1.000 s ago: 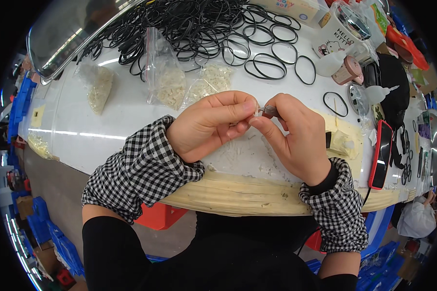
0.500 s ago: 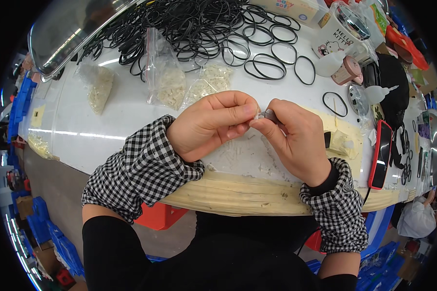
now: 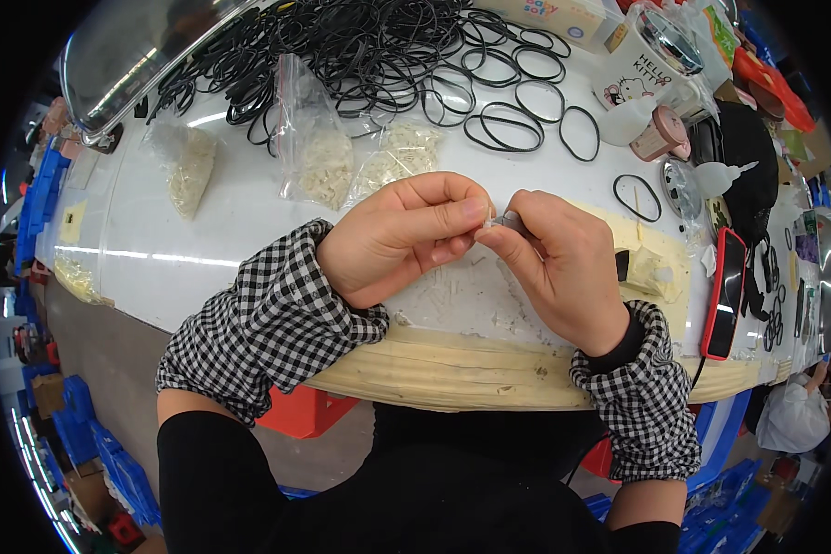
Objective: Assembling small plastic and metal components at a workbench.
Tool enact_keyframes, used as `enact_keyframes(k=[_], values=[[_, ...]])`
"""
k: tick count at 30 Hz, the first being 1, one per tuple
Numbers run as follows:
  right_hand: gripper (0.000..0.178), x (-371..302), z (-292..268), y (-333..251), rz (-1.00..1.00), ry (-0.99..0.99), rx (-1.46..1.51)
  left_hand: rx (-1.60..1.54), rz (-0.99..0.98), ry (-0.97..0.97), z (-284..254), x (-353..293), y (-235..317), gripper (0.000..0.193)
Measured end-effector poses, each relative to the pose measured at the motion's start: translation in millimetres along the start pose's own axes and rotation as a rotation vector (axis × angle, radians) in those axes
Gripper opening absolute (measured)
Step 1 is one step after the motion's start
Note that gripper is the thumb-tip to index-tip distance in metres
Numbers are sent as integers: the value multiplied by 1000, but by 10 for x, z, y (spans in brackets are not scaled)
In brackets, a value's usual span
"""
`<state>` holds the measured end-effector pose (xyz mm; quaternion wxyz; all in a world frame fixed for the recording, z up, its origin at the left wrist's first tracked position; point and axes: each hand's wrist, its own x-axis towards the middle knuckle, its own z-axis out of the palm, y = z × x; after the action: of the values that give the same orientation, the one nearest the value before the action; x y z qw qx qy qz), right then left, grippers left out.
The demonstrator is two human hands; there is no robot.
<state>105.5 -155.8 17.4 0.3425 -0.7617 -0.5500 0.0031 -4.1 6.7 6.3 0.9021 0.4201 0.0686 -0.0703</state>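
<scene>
Both hands meet fingertip to fingertip just above the table, near its front edge. My left hand (image 3: 406, 238) is closed in a pinch of thumb and forefinger on a tiny whitish piece (image 3: 490, 222), mostly covered by the fingertips. My right hand (image 3: 568, 268) is closed around a small grey metal tool (image 3: 511, 222); its tip touches or nearly touches the piece, and its kind is hidden by the fingers. Thin pale scraps (image 3: 445, 291) lie on the table under the hands. Beyond the left hand are clear bags of small pale pieces, one upright (image 3: 316, 171) and one flatter (image 3: 406, 157).
A heap of black rubber loops (image 3: 342, 55) covers the far table, with single loops (image 3: 580, 134) to its right. Another bag (image 3: 192, 171) sits left. At right are a white mug (image 3: 626, 83), a squeeze bottle (image 3: 718, 178), yellow paper (image 3: 679, 319) and a red-cased phone (image 3: 725, 295).
My hands keep almost the same place and grip. The shiny metal object at the upper left has shifted slightly to the right.
</scene>
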Motion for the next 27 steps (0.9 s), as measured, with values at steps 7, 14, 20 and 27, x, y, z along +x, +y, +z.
enact_keyframes(k=[7,14,20,27], values=[[35,2,38,21,-16,60,35,13,5,5,3,6,3,11],[35,-8,-19,-5,2,-33,-24,54,20,8,-20,4,5,10],[21,22,-27,-36,4,85,126,-78,-38,-5,-32,28,-23,15],[16,41,-17,-10,-53,149,328,-54,-69,34,-6,19,-54,20]])
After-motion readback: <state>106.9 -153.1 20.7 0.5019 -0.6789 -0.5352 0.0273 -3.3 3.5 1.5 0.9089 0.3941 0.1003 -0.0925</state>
